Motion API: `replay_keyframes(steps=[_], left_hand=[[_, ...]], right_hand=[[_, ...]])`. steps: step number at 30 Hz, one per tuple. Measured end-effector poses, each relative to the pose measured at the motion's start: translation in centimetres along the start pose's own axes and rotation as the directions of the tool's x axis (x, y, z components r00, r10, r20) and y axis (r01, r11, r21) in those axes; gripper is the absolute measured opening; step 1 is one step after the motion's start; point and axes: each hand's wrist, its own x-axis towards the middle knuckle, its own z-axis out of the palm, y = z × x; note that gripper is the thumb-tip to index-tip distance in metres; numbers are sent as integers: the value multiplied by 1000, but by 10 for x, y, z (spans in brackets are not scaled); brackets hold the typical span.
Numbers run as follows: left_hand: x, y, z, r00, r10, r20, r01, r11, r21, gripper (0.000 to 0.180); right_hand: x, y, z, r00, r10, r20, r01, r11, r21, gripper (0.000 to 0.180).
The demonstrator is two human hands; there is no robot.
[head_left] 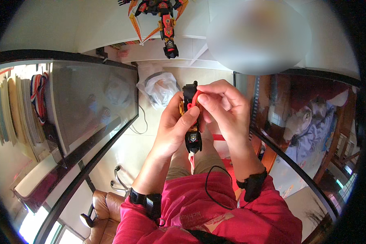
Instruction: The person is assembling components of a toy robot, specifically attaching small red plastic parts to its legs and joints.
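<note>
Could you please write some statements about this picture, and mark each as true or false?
1. The left hand holds the black part. True.
2. The right hand is away from the red piece. False: its thumb and index finger grip the red piece.
3. A toy figure shows at the top edge of the picture. True.
4. The armchair stands at the lower right. False: the armchair is at the lower left.
5. The plastic bag is solid green. False: the bag is whitish and see-through.
</note>
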Motion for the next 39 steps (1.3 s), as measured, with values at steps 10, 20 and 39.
replay_keyframes(steps=[10,20,39], left_hand=[[4,9,5,1000,-6,1,6,999,-44,35],[6,4,1,1000,18,5,-17,994,-112,33],[15,3,1,996,-49,76,67,962,-264,47]], right_hand=[[6,-10,1,996,68,57,-71,996,50,18],[6,-15,1,982,175,70,-183,975,124,24],[14,-13,-2,982,188,16,-188,976,106,21]])
